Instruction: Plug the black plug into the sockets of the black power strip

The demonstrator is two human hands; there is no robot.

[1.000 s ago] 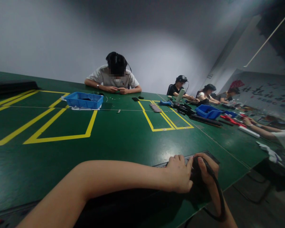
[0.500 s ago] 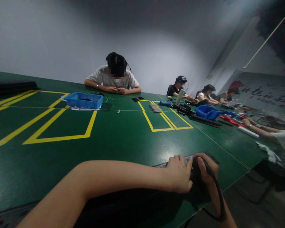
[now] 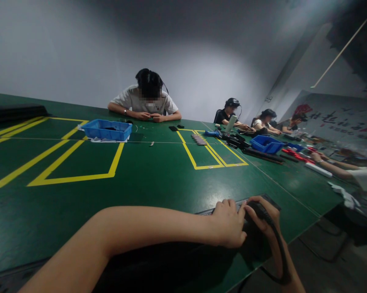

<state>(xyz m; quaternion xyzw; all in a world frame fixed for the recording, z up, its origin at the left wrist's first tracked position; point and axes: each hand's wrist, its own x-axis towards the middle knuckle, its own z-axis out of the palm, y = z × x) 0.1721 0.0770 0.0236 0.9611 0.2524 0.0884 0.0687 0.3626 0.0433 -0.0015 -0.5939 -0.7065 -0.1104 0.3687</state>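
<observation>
A long black device (image 3: 168, 260) lies along the near edge of the green table, mostly hidden under my left forearm. My left hand (image 3: 230, 226) is closed over its right end, fingers curled on the top and thumb reaching toward the other hand. Beside it, my right hand (image 3: 267, 213) wraps around a thick black cable (image 3: 283, 260) at that same end. The cable bends down in a loop past my right wrist and below the table edge. Where the cable meets the device is dark and covered by my fingers.
Yellow tape (image 3: 79, 179) marks the green table (image 3: 159, 179). A blue tray (image 3: 106, 131) stands ahead on the left, another blue bin (image 3: 266, 144) on the right near black parts (image 3: 235, 140). Co-workers sit across and along the table; a white glove (image 3: 343, 195) lies at the right edge.
My right hand's thumb and fingers have shifted slightly left, closer to my left fingertips, and the cable's upper part has shifted with them. My left hand stays nearly in place.
</observation>
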